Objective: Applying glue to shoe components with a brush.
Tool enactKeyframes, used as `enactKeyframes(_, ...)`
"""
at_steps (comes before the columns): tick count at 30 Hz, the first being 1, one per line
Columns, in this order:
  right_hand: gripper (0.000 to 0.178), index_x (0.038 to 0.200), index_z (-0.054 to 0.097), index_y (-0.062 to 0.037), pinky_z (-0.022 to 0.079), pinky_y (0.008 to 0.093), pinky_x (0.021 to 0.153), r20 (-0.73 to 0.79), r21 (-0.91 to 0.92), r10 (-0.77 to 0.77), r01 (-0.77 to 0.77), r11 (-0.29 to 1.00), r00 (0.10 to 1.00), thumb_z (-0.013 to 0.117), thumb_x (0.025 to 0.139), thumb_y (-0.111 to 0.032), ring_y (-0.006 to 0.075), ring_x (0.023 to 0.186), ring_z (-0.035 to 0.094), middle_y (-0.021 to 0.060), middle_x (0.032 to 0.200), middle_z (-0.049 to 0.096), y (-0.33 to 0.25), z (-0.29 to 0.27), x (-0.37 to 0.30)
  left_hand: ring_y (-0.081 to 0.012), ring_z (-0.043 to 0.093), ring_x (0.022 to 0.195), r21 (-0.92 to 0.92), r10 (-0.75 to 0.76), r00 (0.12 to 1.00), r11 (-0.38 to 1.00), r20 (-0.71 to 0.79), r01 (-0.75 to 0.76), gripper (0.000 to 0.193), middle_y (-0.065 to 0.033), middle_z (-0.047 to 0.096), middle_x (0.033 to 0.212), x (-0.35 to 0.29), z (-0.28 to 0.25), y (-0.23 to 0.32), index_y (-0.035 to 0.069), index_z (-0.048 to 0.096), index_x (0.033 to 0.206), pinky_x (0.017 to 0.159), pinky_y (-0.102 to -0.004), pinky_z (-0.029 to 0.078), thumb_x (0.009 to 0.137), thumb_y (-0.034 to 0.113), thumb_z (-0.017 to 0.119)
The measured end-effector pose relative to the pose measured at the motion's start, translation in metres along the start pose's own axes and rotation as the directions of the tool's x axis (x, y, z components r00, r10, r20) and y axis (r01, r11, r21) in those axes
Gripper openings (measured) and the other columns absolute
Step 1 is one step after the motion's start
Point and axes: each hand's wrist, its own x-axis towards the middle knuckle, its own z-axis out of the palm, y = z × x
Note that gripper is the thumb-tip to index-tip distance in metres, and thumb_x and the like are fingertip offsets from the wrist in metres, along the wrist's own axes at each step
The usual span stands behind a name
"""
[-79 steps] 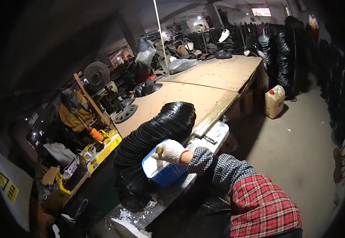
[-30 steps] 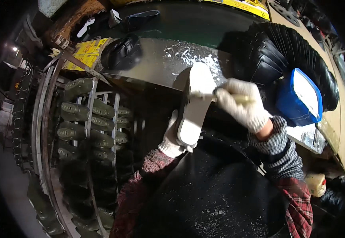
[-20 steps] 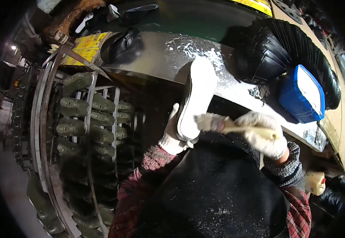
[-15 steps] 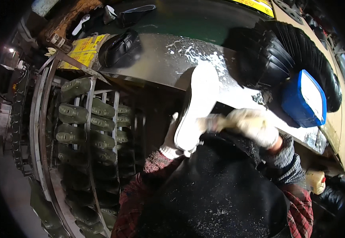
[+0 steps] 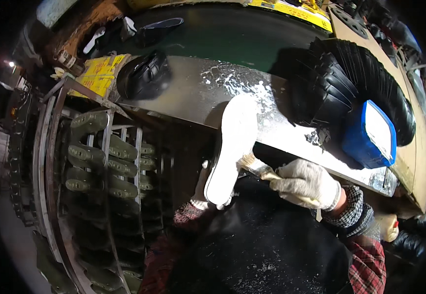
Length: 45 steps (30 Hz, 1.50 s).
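A shoe sole (image 5: 231, 147), bright white and facing up, is held lengthwise in front of me over the table's near edge. My gloved left hand (image 5: 200, 188) grips it from beneath and the left side, with most of the fingers hidden under it. My gloved right hand (image 5: 308, 185) is closed round the handle of a flat paintbrush (image 5: 257, 166). The bristles touch the right edge of the sole near its middle. Whether a whole shoe is under the sole is hard to tell from the glare.
A blue tub (image 5: 354, 147) of white stuff stands right on the metal table (image 5: 188, 85), beside stacked black shoe parts (image 5: 370, 88). A black shoe (image 5: 145, 76) lies far left near yellow printed sheets (image 5: 95, 73). Left below, a metal rack (image 5: 106, 157) bears several green shoe lasts.
My right hand and the brush have come down toward me, and the brush is less blurred. The sole has also shifted slightly nearer. The whole view has moved a little.
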Motion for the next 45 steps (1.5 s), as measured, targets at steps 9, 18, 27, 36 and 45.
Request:
enactKeyframes(9, 0.033, 0.113, 0.068, -0.0074, 0.054, 0.0374, 0.072, -0.214, -0.041, 0.034, -0.043, 0.998, 0.976, 0.076, 0.08, -0.006, 0.0291, 0.083, 0.065, 0.012, 0.096, 0.066, -0.012, 0.006, 0.036, -0.0222, 0.068, 0.064, 0.379, 0.176, 0.984, 0.911, -0.001, -0.162, 0.053, -0.0111, 0.068, 0.083, 0.008, 0.118, 0.053, 0.009, 0.062, 0.115, 0.046, -0.0293, 0.055, 0.097, 0.057, 0.051)
enactKeyframes(18, 0.024, 0.107, 0.067, -0.0046, 0.052, 0.0384, 0.074, -0.28, 0.031, 0.399, -0.407, 0.913, 0.873, 0.072, 0.084, -0.006, 0.0318, 0.083, 0.065, 0.0148, 0.091, 0.067, -0.01, -0.003, -0.011, -0.0148, 0.058, 0.097, 0.758, 0.702, 0.325, -0.481, 0.634, -0.441, 0.047, -0.0056, 0.059, 0.111, 0.059, 0.203, 0.176, 0.002, 0.054, 0.129, 0.086, -0.029, 0.052, 0.089, 0.018, 0.074)
enactKeyframes(27, 0.031, 0.11, 0.067, -0.0045, 0.051, 0.0406, 0.08, -0.392, -0.094, 0.411, -0.48, 0.872, 0.823, 0.073, 0.08, -0.005, 0.0336, 0.089, 0.064, 0.0134, 0.098, 0.068, -0.018, -0.028, -0.025, -0.0424, 0.063, 0.107, 0.262, 0.832, 0.447, -0.536, 0.33, 0.803, 0.039, -0.0276, 0.066, 0.112, 0.052, 0.178, 0.299, 0.003, 0.06, 0.12, 0.09, -0.0517, 0.051, 0.091, 0.028, 0.058)
enactKeyframes(36, 0.019, 0.097, 0.069, 0.0016, 0.048, 0.023, 0.064, -0.936, 0.132, 0.336, -0.784, 0.607, 0.103, 0.069, 0.093, -0.017, 0.0095, 0.071, 0.06, 0.0056, 0.08, 0.068, -0.043, -0.151, -0.127, -0.0302, 0.058, 0.113, 0.768, 0.517, 0.804, 0.374, 0.293, -0.52, 0.049, -0.0167, 0.05, 0.14, -0.007, 0.107, 0.128, 0.012, 0.049, 0.141, 0.086, -0.0409, 0.057, 0.094, 0.007, 0.061)
enactKeyframes(45, 0.013, 0.097, 0.069, -0.0016, 0.052, 0.0268, 0.069, -0.912, -0.324, 0.126, -0.872, 0.367, 0.391, 0.074, 0.085, -0.004, 0.0139, 0.072, 0.064, 0.0089, 0.082, 0.069, -0.048, -0.131, -0.173, -0.0282, 0.065, 0.1, 0.86, 0.524, 0.836, 0.34, 0.163, -0.381, 0.037, -0.017, 0.065, 0.117, 0.001, 0.123, 0.002, -0.003, 0.056, 0.127, 0.087, -0.0426, 0.055, 0.093, 0.009, 0.062)
